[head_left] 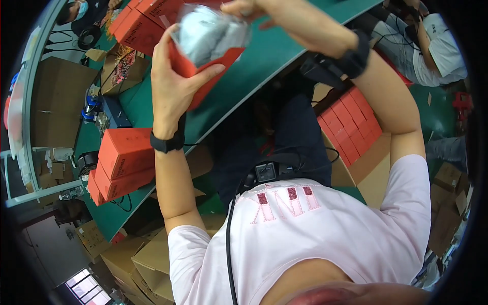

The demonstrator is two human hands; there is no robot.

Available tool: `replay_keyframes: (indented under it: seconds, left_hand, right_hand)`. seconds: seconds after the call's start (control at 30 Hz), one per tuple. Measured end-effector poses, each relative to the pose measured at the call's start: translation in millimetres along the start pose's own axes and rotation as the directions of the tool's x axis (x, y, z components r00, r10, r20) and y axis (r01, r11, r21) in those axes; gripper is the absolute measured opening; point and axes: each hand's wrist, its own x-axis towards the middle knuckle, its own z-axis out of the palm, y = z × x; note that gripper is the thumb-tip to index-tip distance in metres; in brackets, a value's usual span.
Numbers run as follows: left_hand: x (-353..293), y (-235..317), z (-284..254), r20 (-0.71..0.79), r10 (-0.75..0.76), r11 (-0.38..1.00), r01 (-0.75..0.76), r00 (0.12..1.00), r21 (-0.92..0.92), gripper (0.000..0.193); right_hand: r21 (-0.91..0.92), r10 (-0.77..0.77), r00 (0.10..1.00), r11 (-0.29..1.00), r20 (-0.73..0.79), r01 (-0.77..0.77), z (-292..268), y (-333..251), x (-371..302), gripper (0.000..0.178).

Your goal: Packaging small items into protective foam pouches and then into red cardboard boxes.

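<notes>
Red box (202, 95) is held up over the green table (269, 63), tilted, just nearer to us than the stacked boxes (140, 30) at the back. Our L hand (172, 84) is closed around it, w/ thumb across the near side & fingers up the L side. A clear bag (206, 36) w/ something whitish-grey inside sticks up out of the open top, a bit blurred. Our R hand (256, 11) is at the bag's upper edge, partly cut off by the pic's rim; fingers are bent, but we can't tell if they pinch the plastic. We've a black strap (168, 143) on the L wrist & a black band (357, 55) on the R. More red boxes (124, 160) are piled on the table to our L; an open carton (375, 170) w/ rows of small boxes (351, 124) is at our R side. One co-worker (434, 56) is upper R.
</notes>
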Motion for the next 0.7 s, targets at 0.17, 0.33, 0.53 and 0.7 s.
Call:
replay_keyframes:
  seconds: [0.17, 0.33, 0.53, 0.7]
  left_hand:
    - [-17.7, 10.0, -6.8, -0.007, -0.12, 0.675, 0.077, 0.993, -0.733, 0.082]
    - [-26.2, -3.2, -7.0, 0.093, -0.206, 0.471, 0.182, 0.974, -0.863, 0.093]
    - [-0.4, 63.5, 0.3, -0.51, 0.055, 0.826, -0.325, 0.859, -0.459, 0.103]
    - [-5.4, 79.9, -32.1, -0.233, 0.138, 0.989, -0.145, 0.963, -0.013, 0.067]
  right_hand:
    - [-0.322, -0.525, 0.8, 0.734, 0.29, 0.598, -13.4, -97.3, -14.3, 0.04]
    - [-0.617, -0.465, 0.805, 0.526, 0.368, 0.585, -4.8, -103.1, -18.5, 0.042]
    - [-0.267, -0.436, 0.826, 0.799, 0.358, 0.538, 1.7, -59.3, -0.3, 0.046]
    - [-0.162, -0.415, 0.863, 0.867, 0.287, 0.471, 4.6, -63.9, -11.9, 0.043]
